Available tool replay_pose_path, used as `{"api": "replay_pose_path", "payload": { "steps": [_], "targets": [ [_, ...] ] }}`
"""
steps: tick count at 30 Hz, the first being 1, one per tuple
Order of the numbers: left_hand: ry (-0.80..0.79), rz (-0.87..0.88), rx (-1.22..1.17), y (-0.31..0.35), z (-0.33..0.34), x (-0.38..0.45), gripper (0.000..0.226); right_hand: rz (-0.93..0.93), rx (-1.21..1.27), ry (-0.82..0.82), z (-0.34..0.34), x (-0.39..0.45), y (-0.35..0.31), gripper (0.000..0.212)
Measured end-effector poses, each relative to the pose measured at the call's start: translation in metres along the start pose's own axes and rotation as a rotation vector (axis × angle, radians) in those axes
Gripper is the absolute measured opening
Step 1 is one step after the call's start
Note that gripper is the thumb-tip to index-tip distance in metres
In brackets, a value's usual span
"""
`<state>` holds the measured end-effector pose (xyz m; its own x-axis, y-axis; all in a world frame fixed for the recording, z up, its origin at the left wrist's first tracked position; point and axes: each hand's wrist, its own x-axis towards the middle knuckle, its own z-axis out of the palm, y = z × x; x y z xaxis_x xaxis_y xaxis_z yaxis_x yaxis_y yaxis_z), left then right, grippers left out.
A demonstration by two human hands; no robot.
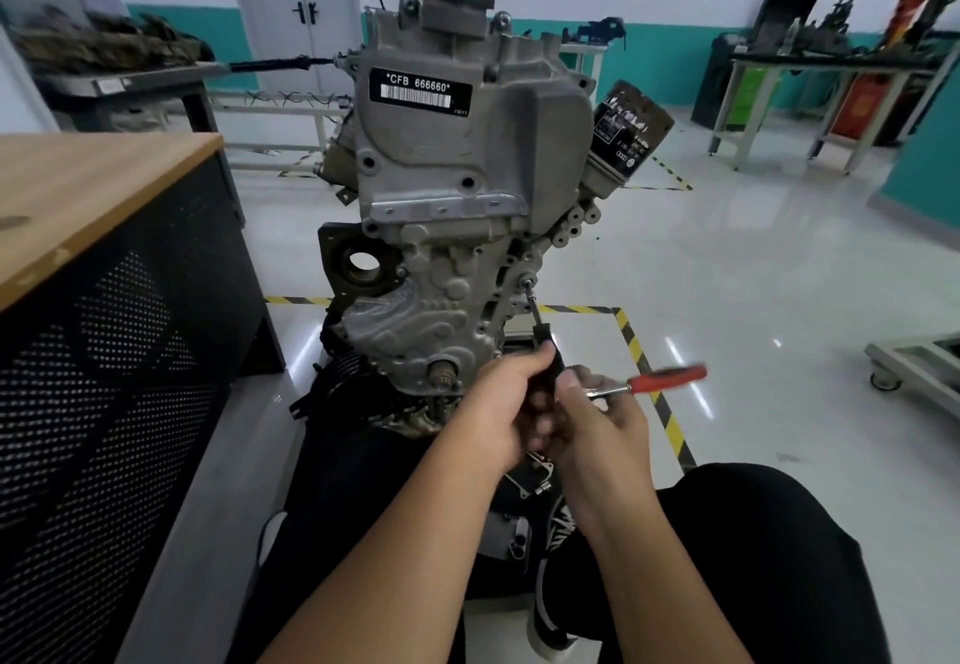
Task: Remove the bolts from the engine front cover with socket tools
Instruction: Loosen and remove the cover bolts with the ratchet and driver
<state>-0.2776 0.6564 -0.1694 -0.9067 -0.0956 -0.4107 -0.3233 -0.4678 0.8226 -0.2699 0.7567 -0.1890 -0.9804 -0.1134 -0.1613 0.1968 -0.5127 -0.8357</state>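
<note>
Above the left hand's grip on the extension, its socket meets a cover bolt; right hand grasps the ratchet. Next, likely swing it to loosen.

Engine front cover: dull silver-grey cast metal, bearing a black label with white lettering and barcode. Right of the cover, ratchet handle: red-orange. Floor tape below the cover: yellow-and-black diagonal stripes. Left of the cover, cabinet: black perforated side, light wood top.
</note>
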Motion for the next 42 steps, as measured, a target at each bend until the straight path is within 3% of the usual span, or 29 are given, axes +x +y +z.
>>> {"api": "replay_pose_path", "payload": {
  "steps": [2,3,5,8,10,11,12,13,15,16,17,18,21,22,23,24,26,27,28,29,32,33,34,35,37,38,39,40,42],
  "targets": [
    [-0.035,0.015,-0.090,0.003,-0.001,-0.001,0.015,0.277,0.622,-0.072,0.006,-0.006,-0.005,0.012],
    [-0.034,0.039,-0.096,0.003,-0.001,0.000,0.012,0.343,0.759,-0.064,0.006,-0.006,-0.005,0.019],
    [0.012,0.068,-0.055,0.001,-0.002,0.002,0.011,0.291,0.581,-0.036,0.005,-0.006,-0.002,0.022],
    [0.056,0.094,0.029,-0.005,-0.001,0.003,0.019,-0.118,-0.292,0.084,-0.003,-0.003,-0.001,0.012],
    [0.063,0.108,-0.024,-0.005,0.000,0.005,0.028,-0.348,-0.645,0.151,-0.006,0.003,0.003,0.019],
    [0.039,0.101,-0.031,-0.004,0.000,0.003,0.030,-0.361,-0.606,0.158,-0.006,0.002,0.006,0.019],
    [0.006,0.089,-0.012,-0.003,0.001,0.002,0.031,-0.276,-0.410,0.139,-0.003,0.000,0.007,0.012],
    [-0.016,0.077,0.016,-0.003,0.001,0.001,0.032,-0.115,-0.116,0.092,0.002,-0.004,0.007,0.004],
    [0.016,0.067,0.020,-0.002,-0.001,0.002,0.035,0.255,0.494,0.038,0.010,-0.007,0.008,0.017],
    [0.051,0.064,0.009,-0.002,-0.003,0.005,0.033,0.358,0.626,0.057,0.009,-0.006,0.009,0.022],
    [0.076,0.058,0.015,-0.003,-0.004,0.005,0.027,0.380,0.604,0.070,0.008,-0.005,0.011,0.024],
    [0.097,0.049,0.031,-0.004,-0.004,0.004,0.022,0.314,0.422,0.067,0.007,-0.004,0.012,0.023],
    [0.127,0.064,-0.020,-0.006,0.000,0.005,0.024,-0.155,-0.516,0.182,-0.001,0.000,0.018,0.010],
    [0.115,0.068,-0.020,-0.007,0.001,0.006,0.025,-0.249,-0.612,0.191,-0.002,0.003,0.019,0.010],
    [0.093,0.068,-0.010,-0.007,0.002,0.006,0.021,-0.280,-0.592,0.180,-0.002,0.003,0.019,0.009],
    [0.066,0.055,0.001,-0.006,0.003,0.005,0.019,-0.180,-0.381,0.159,0.000,0.002,0.015,0.007],
    [0.021,0.029,-0.031,-0.005,0.001,0.006,0.019,0.192,0.299,0.035,0.006,-0.003,0.005,0.009],
    [0.006,0.041,-0.051,-0.005,-0.001,0.008,0.017,0.328,0.534,0.013,0.005,-0.003,0.002,0.011],
    [0.002,0.057,-0.047,-0.005,-0.002,0.008,0.018,0.374,0.609,0.012,0.003,-0.002,0.002,0.013],
    [0.008,0.068,-0.017,-0.006,-0.003,0.008,0.022,0.334,0.477,0.015,0.002,-0.001,0.002,0.013],
    [0.046,0.111,0.010,-0.008,-0.002,0.008,0.032,-0.080,-0.393,0.126,-0.005,0.003,0.006,0.007],
    [0.056,0.119,-0.002,-0.009,-0.001,0.009,0.030,-0.158,-0.467,0.143,-0.005,0.005,0.008,0.010],
    [0.048,0.118,-0.014,-0.009,-0.001,0.009,0.026,-0.202,-0.447,0.154,-0.005,0.006,0.010,0.010],
    [0.034,0.111,-0.019,-0.008,-0.001,0.008,0.021,-0.123,-0.288,0.131,-0.004,0.005,0.007,0.008],
    [0.014,0.078,-0.077,-0.007,-0.003,0.010,0.017,0.214,0.311,0.003,0.003,-0.001,-0.004,0.009],
    [0.005,0.070,-0.109,-0.006,-0.004,0.011,0.014,0.332,0.516,-0.007,0.002,-0.002,-0.007,0.011],
    [-0.007,0.069,-0.113,-0.006,-0.005,0.012,0.011,0.361,0.561,-0.016,0.001,-0.002,-0.009,0.013],
    [-0.011,0.070,-0.082,-0.007,-0.005,0.012,0.009,0.304,0.425,-0.020,0.000,-0.002,-0.009,0.014],
    [-0.012,0.088,-0.043,-0.008,-0.002,0.010,0.011,0.035,-0.182,0.039,-0.005,-0.001,-0.007,0.012]
  ]
}}
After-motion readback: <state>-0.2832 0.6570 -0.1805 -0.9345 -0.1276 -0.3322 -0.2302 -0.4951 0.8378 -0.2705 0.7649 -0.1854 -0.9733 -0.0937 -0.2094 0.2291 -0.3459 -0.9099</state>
